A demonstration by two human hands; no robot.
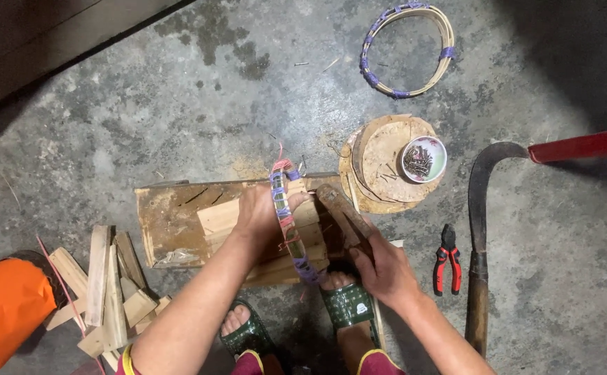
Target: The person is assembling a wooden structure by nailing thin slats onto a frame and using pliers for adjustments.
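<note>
On top of the wooden board [171, 215], near its right end, stands a thin bent hoop [288, 222] wrapped with purple and clear strips. The left hand [260, 214] is closed around the hoop and keeps it upright on some flat wood slats [223, 217] that lie on the board. The right hand [381, 267] sits just right of the board and is wrapped tight around the handle of a worn hammer [341, 212], whose head lies by the hoop. The hoop looks light and springy, so I think it could bend or slip if squeezed too hard; a good place to hold it seems to be the top curve, where the wrapping gives some grip. The hammer looks heavy and hard. Below the board are two feet in green sandals [348, 305], and one foot touches the hoop's low end. Right of the board is a round wood block [387, 156] with a small bowl of nails [424, 159] on it. Farther right lie red pliers [446, 258] and a curved blade [480, 208]. Far above the board rests another hoop [407, 48]. Left of the board are loose wood pieces [109, 288] and an orange thing [1, 312].
</note>
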